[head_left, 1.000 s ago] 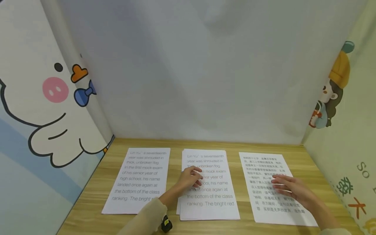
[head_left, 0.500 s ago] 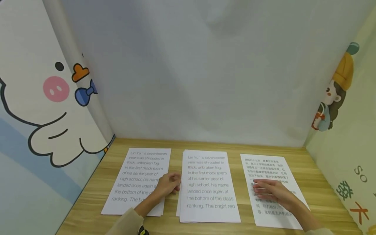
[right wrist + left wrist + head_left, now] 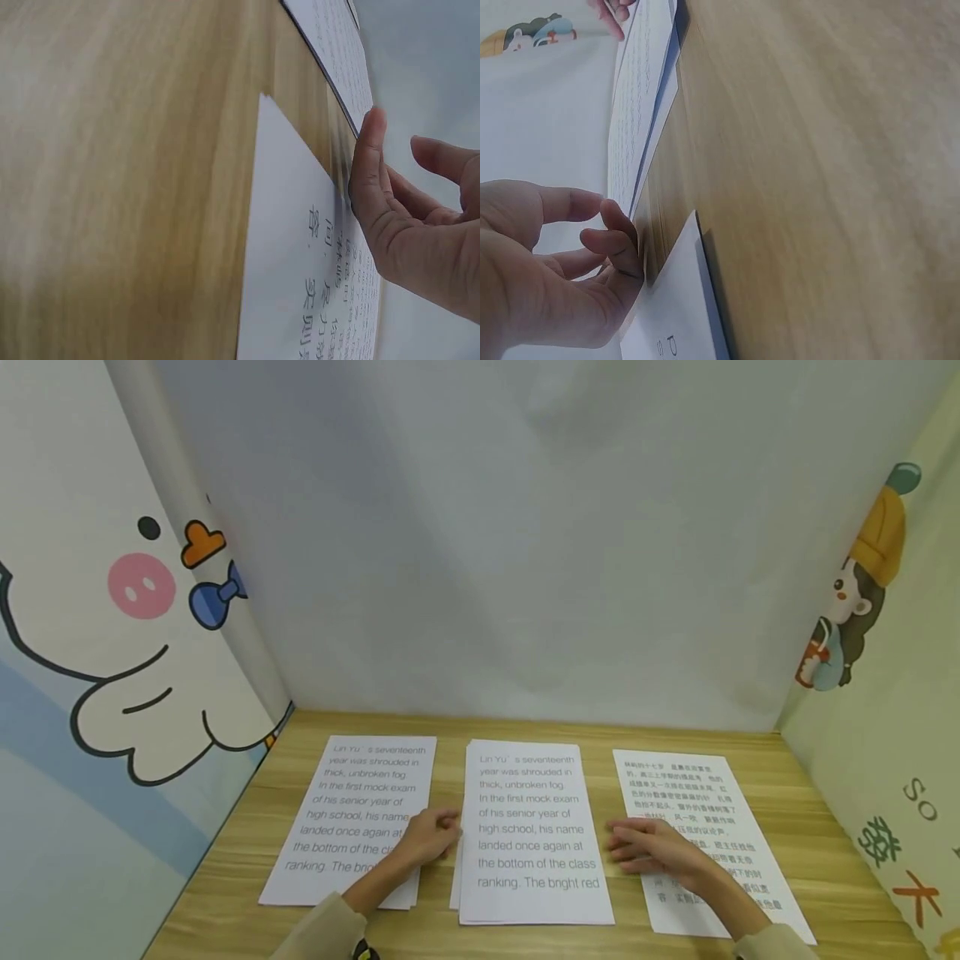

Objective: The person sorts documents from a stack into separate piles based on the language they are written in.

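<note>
The middle paper stack (image 3: 532, 835) on the table (image 3: 247, 843) is flanked: left edge by the left hand (image 3: 429, 837), fingers loosely bent; right edge by the right hand (image 3: 648, 847), fingers nearly straight.

The paper sheets (image 3: 534, 839) look matt, the table (image 3: 825, 180) smooth wood.

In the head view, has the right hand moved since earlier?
Yes: the right hand moved left, from over the Chinese page to across its left edge.
</note>
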A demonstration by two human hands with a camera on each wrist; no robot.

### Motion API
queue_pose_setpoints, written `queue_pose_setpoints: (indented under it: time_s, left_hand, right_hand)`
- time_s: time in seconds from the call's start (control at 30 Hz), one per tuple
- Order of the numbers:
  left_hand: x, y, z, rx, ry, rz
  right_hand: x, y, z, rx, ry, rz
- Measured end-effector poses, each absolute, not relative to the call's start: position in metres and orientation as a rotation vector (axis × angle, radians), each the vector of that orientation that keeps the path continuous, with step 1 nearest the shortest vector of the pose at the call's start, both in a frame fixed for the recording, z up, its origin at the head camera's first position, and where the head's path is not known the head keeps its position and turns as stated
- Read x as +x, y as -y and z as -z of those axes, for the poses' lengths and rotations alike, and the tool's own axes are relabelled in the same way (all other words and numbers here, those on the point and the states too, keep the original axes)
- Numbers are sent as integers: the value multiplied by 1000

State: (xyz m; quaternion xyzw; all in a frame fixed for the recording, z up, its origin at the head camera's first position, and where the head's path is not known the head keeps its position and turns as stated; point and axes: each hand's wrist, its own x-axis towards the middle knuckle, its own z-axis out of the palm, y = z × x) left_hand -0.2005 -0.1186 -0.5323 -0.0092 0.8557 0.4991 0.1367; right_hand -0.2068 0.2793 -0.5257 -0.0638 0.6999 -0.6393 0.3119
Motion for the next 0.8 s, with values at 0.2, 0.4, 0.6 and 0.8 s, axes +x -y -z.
queue_pose_setpoints:
  time_s: [0.2, 0.4, 0.6, 0.8]
  left_hand:
    - [-202, 116, 531, 12, -2479, -1417]
    - [-201, 114, 530, 0, -2468, -1427]
    - [-202, 113, 530, -14, -2469, -1423]
    - [-203, 113, 530, 2, -2496, -1477]
  right_hand:
    - [-206, -264, 527, -185, -1827, 1688]
    - [-206, -258, 527, -198, -1834, 1687]
    - [-204, -256, 523, -180, -1839, 1700]
    - [-202, -259, 523, -181, -1870, 1720]
